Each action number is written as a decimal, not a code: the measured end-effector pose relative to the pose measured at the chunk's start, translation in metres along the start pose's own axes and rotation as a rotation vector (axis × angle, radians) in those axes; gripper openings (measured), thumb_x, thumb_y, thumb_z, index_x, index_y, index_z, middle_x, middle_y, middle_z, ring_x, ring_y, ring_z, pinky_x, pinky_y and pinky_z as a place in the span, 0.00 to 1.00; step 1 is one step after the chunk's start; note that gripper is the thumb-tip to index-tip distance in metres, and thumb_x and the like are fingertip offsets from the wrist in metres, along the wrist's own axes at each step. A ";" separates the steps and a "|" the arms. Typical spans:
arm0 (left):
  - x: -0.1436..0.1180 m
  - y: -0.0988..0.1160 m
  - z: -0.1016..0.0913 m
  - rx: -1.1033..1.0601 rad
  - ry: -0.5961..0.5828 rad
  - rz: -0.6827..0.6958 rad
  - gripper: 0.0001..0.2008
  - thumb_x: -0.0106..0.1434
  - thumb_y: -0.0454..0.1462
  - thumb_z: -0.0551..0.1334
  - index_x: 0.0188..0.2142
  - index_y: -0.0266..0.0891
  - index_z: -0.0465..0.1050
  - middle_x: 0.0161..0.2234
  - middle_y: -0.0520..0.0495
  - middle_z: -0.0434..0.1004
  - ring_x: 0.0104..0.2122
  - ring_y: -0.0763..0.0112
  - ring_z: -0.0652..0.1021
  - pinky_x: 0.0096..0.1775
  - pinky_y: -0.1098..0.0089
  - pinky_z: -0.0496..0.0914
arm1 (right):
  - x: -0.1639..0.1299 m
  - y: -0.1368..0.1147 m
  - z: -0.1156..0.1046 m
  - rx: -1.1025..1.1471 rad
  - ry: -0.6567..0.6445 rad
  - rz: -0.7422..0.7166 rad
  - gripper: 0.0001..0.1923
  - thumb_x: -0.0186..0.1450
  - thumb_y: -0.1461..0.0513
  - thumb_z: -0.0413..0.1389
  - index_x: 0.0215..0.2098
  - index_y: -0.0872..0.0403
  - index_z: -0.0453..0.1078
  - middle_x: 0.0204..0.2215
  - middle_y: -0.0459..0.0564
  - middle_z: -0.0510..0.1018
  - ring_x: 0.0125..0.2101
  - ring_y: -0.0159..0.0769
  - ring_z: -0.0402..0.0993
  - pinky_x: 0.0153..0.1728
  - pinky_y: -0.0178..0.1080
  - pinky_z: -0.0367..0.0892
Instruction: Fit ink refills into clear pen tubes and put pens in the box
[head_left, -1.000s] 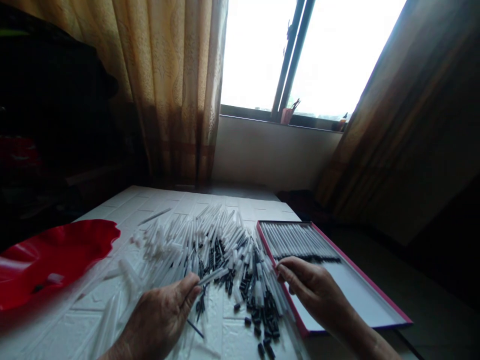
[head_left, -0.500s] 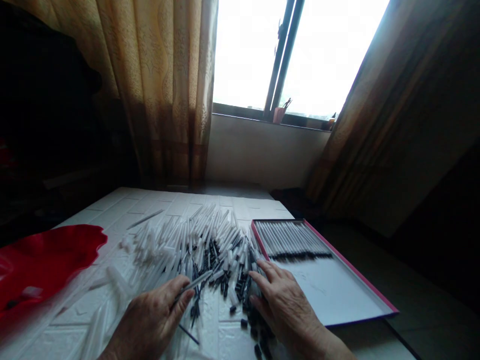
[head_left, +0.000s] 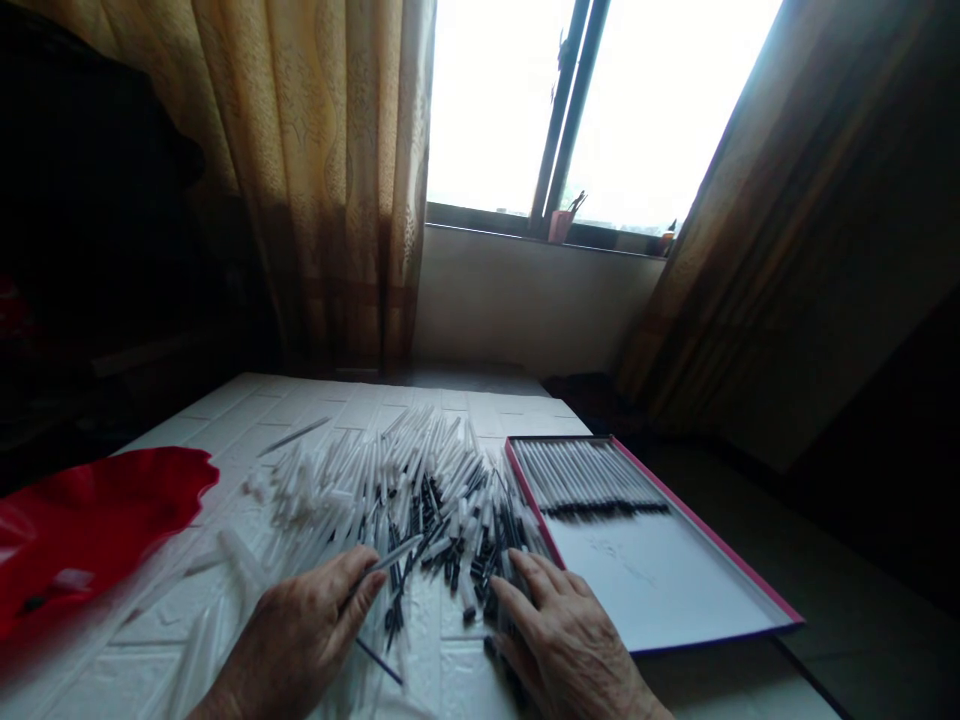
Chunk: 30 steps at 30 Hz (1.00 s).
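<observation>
My left hand (head_left: 304,625) is closed, pinching a slim translucent pen (head_left: 396,552) between thumb and fingers; its tip points up and right. My right hand (head_left: 566,635) lies low over a group of black pen caps (head_left: 491,608), its fingers apart and touching the small parts there; some caps are hidden under it. In front of both hands spreads a heap of clear pen barrels (head_left: 337,475), mixed with dark refills (head_left: 426,505) and black-ended parts. A thin dark refill (head_left: 380,660) rests beside my left hand.
A shallow pink-edged box (head_left: 720,555) at the right holds a row of capped pens (head_left: 592,475) at its far end. A red dish (head_left: 112,500) stands at the left. White brick-patterned covering (head_left: 247,400) lies on the table. Behind are curtains and a window.
My right hand has drawn back slightly toward me over the black caps. My left hand still holds the pen in nearly the same place.
</observation>
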<state>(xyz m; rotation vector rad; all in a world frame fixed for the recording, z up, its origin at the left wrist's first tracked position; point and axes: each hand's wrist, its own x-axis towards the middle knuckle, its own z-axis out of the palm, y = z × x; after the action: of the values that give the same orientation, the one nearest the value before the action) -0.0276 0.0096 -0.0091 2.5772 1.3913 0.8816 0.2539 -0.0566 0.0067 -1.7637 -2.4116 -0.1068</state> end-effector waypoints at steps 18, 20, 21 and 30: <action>0.012 0.008 -0.027 0.081 0.028 0.028 0.26 0.75 0.47 0.41 0.38 0.41 0.75 0.31 0.47 0.84 0.30 0.60 0.86 0.30 0.65 0.78 | 0.035 -0.027 -0.033 0.155 -0.031 -0.092 0.10 0.64 0.66 0.57 0.43 0.50 0.75 0.50 0.52 0.79 0.48 0.47 0.74 0.49 0.47 0.66; 0.013 0.006 -0.028 0.082 0.020 0.007 0.24 0.75 0.45 0.43 0.38 0.41 0.76 0.31 0.47 0.85 0.30 0.59 0.86 0.30 0.64 0.78 | 0.052 -0.034 -0.027 0.152 -0.044 -0.142 0.09 0.67 0.66 0.55 0.43 0.50 0.74 0.48 0.50 0.79 0.47 0.43 0.74 0.48 0.44 0.65; 0.013 0.005 -0.029 0.082 0.018 0.001 0.23 0.74 0.44 0.43 0.38 0.41 0.76 0.32 0.47 0.85 0.30 0.59 0.86 0.30 0.64 0.78 | 0.061 -0.036 -0.023 0.124 -0.048 -0.154 0.09 0.68 0.66 0.54 0.44 0.51 0.74 0.48 0.50 0.80 0.46 0.42 0.74 0.47 0.43 0.64; 0.012 0.006 -0.027 0.096 0.021 0.066 0.24 0.75 0.43 0.43 0.40 0.39 0.76 0.32 0.45 0.85 0.30 0.60 0.86 0.30 0.64 0.79 | 0.101 -0.030 -0.005 -0.013 -0.094 -0.173 0.06 0.65 0.69 0.57 0.32 0.56 0.76 0.34 0.54 0.81 0.37 0.44 0.73 0.37 0.41 0.62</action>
<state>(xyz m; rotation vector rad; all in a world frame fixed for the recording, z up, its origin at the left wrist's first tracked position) -0.0317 0.0104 0.0205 2.7068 1.3945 0.8735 0.1958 0.0286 0.0288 -1.5963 -2.6326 -0.0606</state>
